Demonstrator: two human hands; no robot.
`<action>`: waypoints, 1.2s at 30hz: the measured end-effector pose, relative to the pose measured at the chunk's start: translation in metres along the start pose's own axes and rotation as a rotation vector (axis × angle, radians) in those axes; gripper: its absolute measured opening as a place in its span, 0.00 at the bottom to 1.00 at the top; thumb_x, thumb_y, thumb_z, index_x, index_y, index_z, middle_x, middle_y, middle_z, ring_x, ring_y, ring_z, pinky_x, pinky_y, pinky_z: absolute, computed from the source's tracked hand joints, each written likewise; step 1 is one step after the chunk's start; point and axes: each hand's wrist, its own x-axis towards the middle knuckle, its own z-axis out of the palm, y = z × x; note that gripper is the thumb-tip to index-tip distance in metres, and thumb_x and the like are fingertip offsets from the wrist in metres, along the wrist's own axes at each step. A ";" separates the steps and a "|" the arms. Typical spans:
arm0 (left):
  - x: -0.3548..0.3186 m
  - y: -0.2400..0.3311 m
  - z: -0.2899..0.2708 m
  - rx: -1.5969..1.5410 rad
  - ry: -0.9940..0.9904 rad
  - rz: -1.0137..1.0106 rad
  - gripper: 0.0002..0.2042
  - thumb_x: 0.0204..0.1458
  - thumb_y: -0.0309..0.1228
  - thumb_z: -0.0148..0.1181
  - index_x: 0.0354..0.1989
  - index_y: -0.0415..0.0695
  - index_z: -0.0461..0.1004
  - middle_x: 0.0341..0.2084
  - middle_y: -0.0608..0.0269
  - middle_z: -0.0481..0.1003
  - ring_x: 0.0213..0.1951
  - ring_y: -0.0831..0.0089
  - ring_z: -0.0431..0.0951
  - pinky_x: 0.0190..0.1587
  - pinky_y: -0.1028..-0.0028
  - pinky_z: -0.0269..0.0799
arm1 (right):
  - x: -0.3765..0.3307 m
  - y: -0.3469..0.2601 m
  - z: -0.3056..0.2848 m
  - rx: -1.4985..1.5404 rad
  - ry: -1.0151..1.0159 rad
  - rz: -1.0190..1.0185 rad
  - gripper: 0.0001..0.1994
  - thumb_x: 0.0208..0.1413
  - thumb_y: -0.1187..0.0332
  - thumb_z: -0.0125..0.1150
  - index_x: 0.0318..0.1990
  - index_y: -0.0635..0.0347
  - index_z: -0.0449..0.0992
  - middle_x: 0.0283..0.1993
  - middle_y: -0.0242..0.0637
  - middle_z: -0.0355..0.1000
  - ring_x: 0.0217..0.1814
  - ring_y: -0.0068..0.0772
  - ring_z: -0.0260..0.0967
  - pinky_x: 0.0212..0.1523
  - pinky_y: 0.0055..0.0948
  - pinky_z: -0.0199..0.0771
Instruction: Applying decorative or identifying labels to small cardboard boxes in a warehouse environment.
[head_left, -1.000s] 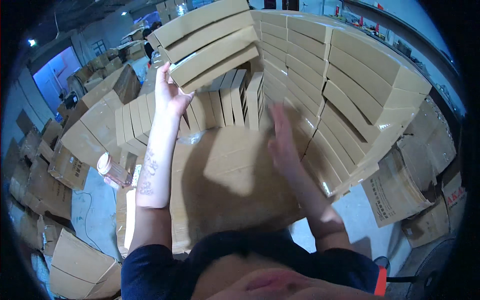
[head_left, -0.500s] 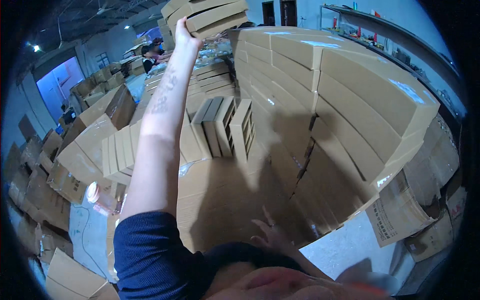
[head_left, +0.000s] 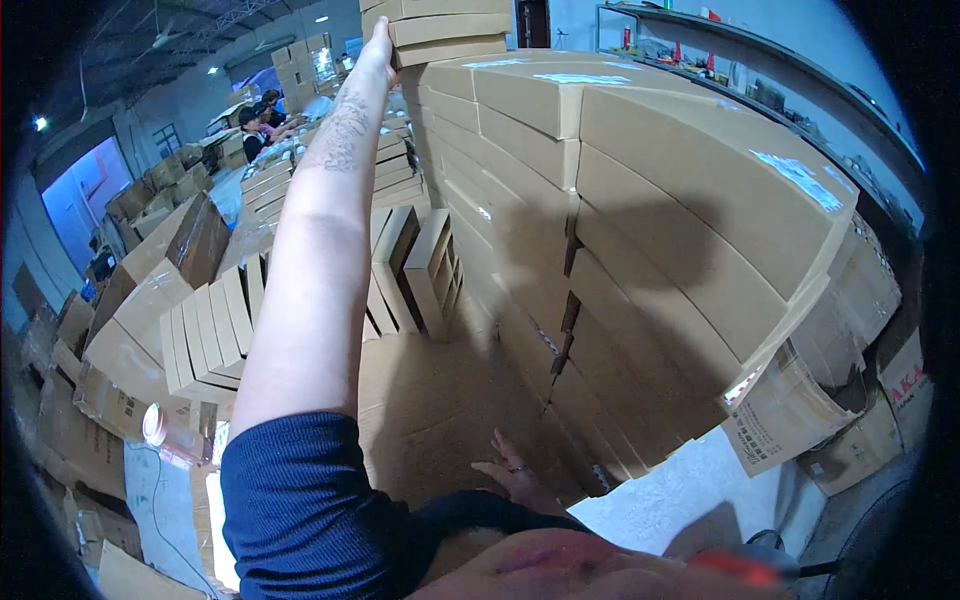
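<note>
My left arm reaches far forward, and my left hand (head_left: 382, 48) grips the left side of a small stack of flat cardboard boxes (head_left: 450, 32) at the top edge of the view. The stack lies nearly level at the far end of a tall wall of long brown boxes (head_left: 690, 170); whether it rests there I cannot tell. Low in the middle, my right hand (head_left: 512, 475) is empty with its fingers spread, near the base of that wall. Beyond my left forearm stand several upright cardboard boxes (head_left: 432, 270), one showing inner compartments.
More upright boxes (head_left: 205, 330) stand to the left, by a lidded plastic cup (head_left: 170, 435). Larger cartons (head_left: 150, 310) crowd the left side. Two people (head_left: 262, 120) sit far off at a laden table. A shelf (head_left: 770, 70) runs along the right wall; torn cartons (head_left: 790, 410) lie below.
The stack in my left hand has gone from tilted to nearly level, at the far end of the box wall. The whole view has shifted. My right hand stays low and spread.
</note>
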 end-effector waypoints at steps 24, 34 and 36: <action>-0.193 -0.106 -0.162 1.892 -0.282 -0.373 0.58 0.42 0.77 0.44 0.68 0.34 0.49 0.65 0.34 0.53 0.68 0.46 0.54 0.67 0.59 0.54 | 0.083 0.001 -0.001 0.272 0.138 0.199 0.24 0.58 0.65 0.60 0.61 0.60 0.66 0.71 0.51 0.51 0.73 0.47 0.49 0.69 0.42 0.53; -0.298 -0.123 -0.125 1.800 -0.002 -0.227 0.53 0.42 0.70 0.52 0.73 0.53 0.43 0.67 0.35 0.48 0.63 0.39 0.58 0.62 0.51 0.58 | 0.281 -0.028 -0.019 0.754 0.477 0.144 0.31 0.65 0.48 0.47 0.67 0.60 0.57 0.69 0.47 0.56 0.72 0.38 0.49 0.69 0.35 0.48; -0.328 -0.116 -0.144 1.697 0.025 -0.126 0.51 0.44 0.64 0.59 0.71 0.47 0.44 0.61 0.31 0.55 0.60 0.37 0.61 0.60 0.51 0.61 | 0.257 -0.043 -0.007 0.747 0.363 0.074 0.29 0.66 0.50 0.46 0.65 0.62 0.60 0.65 0.43 0.61 0.69 0.34 0.54 0.68 0.32 0.50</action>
